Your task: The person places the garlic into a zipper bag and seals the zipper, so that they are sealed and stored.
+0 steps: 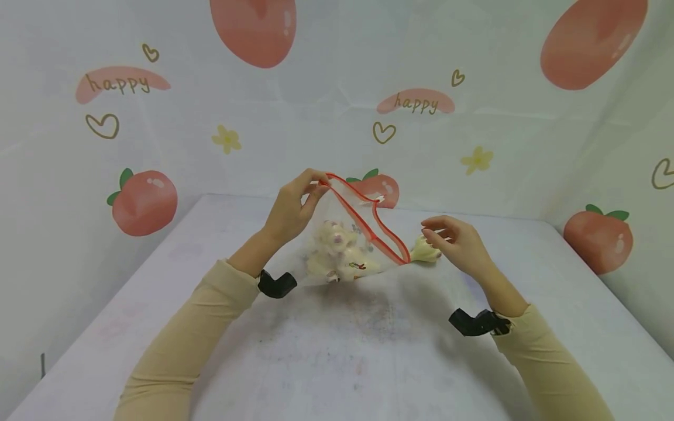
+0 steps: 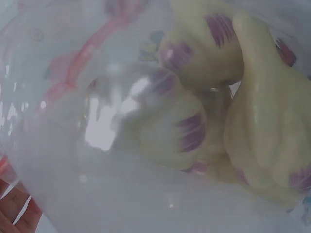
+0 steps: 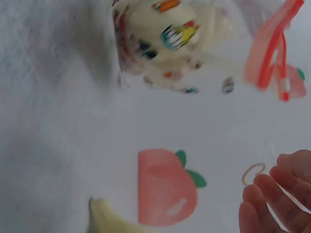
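Observation:
A clear bag with a red-edged mouth (image 1: 371, 235) stands on the table, its mouth slanting down to the right. My left hand (image 1: 292, 204) pinches the upper left corner of that mouth. Inside are several pale garlic bulbs with purple marks (image 2: 192, 133), seen through the plastic in the left wrist view. Another pale bulb (image 1: 425, 251) lies outside, just right of the bag. My right hand (image 1: 460, 242) hovers by this bulb with relaxed, bent fingers and nothing in them. In the right wrist view, the fingers (image 3: 279, 194) are apart from the bag's red edge (image 3: 265, 53).
The white tabletop (image 1: 337, 351) has faint smudges. Behind and at the sides hangs a white cloth (image 1: 316, 99) printed with peaches, hearts and flowers. Black wrist mounts (image 1: 277, 285) sit by both sleeves.

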Demonstrator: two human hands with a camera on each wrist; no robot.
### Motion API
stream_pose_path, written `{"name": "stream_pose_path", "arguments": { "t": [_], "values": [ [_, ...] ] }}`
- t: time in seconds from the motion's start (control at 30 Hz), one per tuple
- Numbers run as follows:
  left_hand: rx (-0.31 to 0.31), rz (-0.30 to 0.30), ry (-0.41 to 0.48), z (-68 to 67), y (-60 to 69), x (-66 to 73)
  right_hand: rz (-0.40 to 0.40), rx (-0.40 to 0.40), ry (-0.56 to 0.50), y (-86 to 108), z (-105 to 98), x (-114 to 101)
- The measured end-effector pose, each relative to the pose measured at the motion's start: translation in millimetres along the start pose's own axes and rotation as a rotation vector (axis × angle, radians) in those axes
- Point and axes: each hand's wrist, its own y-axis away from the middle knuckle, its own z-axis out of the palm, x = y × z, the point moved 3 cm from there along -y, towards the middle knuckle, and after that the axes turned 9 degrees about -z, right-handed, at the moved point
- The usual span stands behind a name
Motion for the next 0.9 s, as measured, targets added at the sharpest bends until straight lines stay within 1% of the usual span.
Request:
{"name": "stream_pose_path", "arguments": {
  "t": [0.2, 0.3, 0.43, 0.53, 0.6, 0.7, 0.77, 0.9],
  "values": [
    [0.074, -0.015, 0.081, -8.0, -4.9, -1.8, 0.093, -0.013, 0.051, 2.1, -2.8, 21.9],
    [0.106, -0.029, 0.099, -11.2, -5.9, -2.7, 0.126, -0.021, 0.058, 3.6, -2.9, 27.9],
    [0.131, -0.047, 0.102, -14.0, -6.8, -3.6, 0.153, -0.036, 0.057, 5.5, -1.9, 32.8],
    [0.134, -0.055, 0.112, -14.9, -7.4, -4.1, 0.167, -0.047, 0.057, 6.3, -0.4, 36.0],
    [0.117, -0.066, 0.111, -14.6, -6.9, -4.0, 0.179, -0.058, 0.057, 6.5, 0.8, 38.4],
    [0.070, -0.079, 0.088, -11.7, -4.9, -4.3, 0.194, -0.072, 0.056, 6.8, 2.7, 42.9],
    [0.027, -0.080, 0.065, -8.3, -3.3, -3.7, 0.197, -0.079, 0.054, 6.9, 3.9, 45.0],
    [-0.072, -0.061, 0.021, 0.6, -1.0, 0.1, 0.213, -0.096, 0.056, 7.3, 4.9, 48.0]
  ]
}}
